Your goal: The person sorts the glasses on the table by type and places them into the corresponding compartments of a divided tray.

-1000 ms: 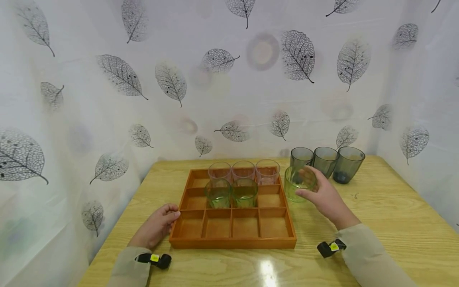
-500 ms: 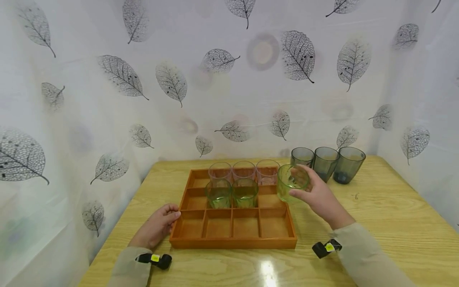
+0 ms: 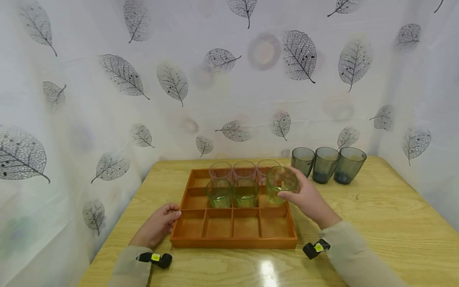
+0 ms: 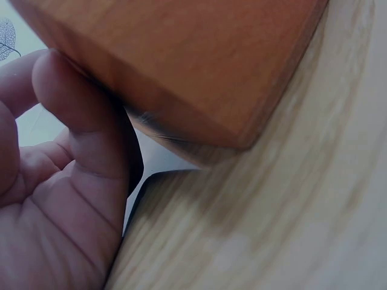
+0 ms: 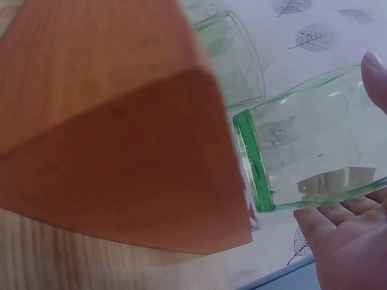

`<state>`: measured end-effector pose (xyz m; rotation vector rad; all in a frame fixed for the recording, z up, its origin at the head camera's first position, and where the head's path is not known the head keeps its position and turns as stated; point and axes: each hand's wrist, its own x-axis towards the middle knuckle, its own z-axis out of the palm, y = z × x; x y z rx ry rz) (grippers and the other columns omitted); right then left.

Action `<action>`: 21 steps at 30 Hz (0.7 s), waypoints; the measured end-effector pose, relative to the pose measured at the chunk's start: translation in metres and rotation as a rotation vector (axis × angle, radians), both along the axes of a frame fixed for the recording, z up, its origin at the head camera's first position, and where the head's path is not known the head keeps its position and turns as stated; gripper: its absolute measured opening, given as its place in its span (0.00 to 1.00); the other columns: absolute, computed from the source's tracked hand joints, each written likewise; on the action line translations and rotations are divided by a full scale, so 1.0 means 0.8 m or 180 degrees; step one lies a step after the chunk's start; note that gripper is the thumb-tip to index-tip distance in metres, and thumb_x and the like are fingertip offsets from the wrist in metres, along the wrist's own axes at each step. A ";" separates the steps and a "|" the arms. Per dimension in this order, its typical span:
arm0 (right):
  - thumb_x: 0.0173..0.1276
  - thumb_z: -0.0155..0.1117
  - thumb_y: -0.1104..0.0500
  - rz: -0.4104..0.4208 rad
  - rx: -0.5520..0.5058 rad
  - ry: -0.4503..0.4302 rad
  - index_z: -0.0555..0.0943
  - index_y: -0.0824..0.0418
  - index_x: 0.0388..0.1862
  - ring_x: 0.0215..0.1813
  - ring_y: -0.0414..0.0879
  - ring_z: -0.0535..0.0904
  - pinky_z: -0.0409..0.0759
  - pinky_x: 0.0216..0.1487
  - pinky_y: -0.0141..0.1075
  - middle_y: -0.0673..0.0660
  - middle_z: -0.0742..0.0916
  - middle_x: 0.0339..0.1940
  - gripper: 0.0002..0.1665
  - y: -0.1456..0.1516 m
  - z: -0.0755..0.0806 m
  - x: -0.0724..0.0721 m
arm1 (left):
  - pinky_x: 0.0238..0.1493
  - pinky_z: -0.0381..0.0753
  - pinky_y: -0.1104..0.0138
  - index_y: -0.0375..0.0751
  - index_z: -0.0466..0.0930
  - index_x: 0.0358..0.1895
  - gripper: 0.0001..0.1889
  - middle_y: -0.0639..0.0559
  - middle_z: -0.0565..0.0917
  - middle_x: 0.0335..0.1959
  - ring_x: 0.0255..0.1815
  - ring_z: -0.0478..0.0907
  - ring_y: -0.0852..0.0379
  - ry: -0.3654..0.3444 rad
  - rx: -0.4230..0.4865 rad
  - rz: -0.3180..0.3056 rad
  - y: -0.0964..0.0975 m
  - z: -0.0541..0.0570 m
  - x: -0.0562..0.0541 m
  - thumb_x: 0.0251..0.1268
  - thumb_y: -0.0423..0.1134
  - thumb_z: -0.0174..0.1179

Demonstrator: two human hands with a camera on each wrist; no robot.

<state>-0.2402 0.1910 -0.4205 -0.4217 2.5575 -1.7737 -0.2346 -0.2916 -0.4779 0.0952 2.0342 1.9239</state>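
My right hand [image 3: 308,197] grips a clear green glass [image 3: 281,185] by its side, thumb in front and fingers round the far side. The glass is upright over the right-end compartment of the middle row in a brown wooden tray [image 3: 233,242]. In the right wrist view the green glass [image 5: 308,145] has its thick base beside the tray's corner [image 5: 151,163]. Two more green glasses, a left one [image 3: 219,195] and a right one [image 3: 245,195], stand in the middle row. My left hand [image 3: 157,225] rests with its fingertips against the tray's left wall [image 4: 181,72].
Three pale pink glasses [image 3: 221,172] stand in the tray's back row. To the right, three smoky grey glasses [image 3: 325,165] line up at the back of the wooden table [image 3: 376,227]. Behind hangs a white leaf-print curtain [image 3: 229,95].
My right hand has carried the green glass leftward from beside the tray to above its right-end middle compartment. My left hand and the tray have stayed put.
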 end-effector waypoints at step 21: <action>0.64 0.75 0.45 -0.0062 0.0332 -0.0131 0.53 0.50 0.82 0.71 0.67 0.67 0.68 0.63 0.65 0.64 0.68 0.75 0.55 -0.012 -0.026 -0.001 | 0.28 0.72 0.69 0.38 0.66 0.52 0.11 0.54 0.71 0.33 0.26 0.68 0.61 -0.0081 0.0000 0.0023 0.000 0.002 -0.001 0.78 0.39 0.56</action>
